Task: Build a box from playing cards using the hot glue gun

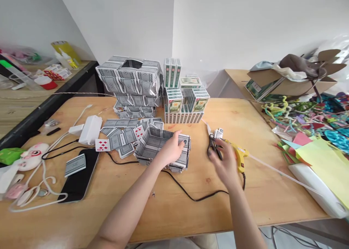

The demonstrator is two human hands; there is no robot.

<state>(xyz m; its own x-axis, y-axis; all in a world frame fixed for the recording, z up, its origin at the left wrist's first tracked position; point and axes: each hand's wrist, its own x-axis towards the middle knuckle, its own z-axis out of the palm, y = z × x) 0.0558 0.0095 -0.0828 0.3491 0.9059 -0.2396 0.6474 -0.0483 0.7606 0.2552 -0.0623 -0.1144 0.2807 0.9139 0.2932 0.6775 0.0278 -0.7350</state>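
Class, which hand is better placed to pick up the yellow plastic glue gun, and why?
Probably the right hand, close beside the glue gun; the left hand is farther away, at the grey-patterned rectangular playing-card box.

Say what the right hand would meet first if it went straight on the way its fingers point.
Probably the black-handled scissors, right by the fingers of the right hand; depth is unclear, so it might pass above them or already be touching.
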